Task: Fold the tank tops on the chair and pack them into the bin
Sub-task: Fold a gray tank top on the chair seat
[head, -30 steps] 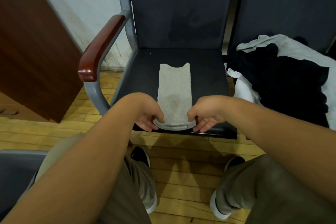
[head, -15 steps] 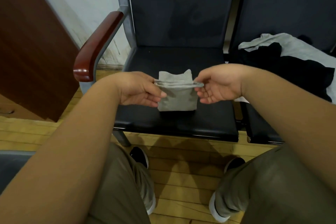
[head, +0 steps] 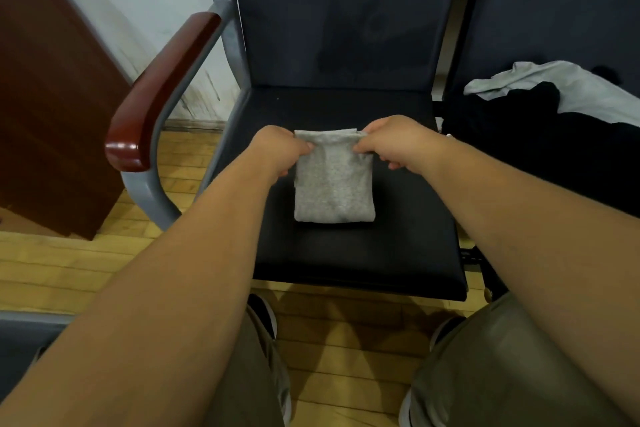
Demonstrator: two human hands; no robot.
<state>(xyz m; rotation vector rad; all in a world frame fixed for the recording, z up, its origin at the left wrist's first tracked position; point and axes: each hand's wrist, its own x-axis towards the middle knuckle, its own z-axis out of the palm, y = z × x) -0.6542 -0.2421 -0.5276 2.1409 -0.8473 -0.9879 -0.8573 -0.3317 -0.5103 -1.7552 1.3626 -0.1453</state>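
Tank top (head: 334, 184), grey, folded, flat on chair seat (head: 363, 253); L hand (head: 282, 149) & R hand (head: 394, 142) fingers pinching far corners.

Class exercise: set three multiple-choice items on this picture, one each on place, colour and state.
1. Where does the grey tank top lie? A on a table; B on the chair seat; C in a drawer.
2. What colour is the armrest? A white; B green; C reddish-brown.
3. What are the left hand and right hand doing? A pinching the top's far edge; B hanging idle; C clapping.
Key: 1 B, it lies on the dark seat; 2 C, its glossy wood shows it; 3 A, both grip that edge.
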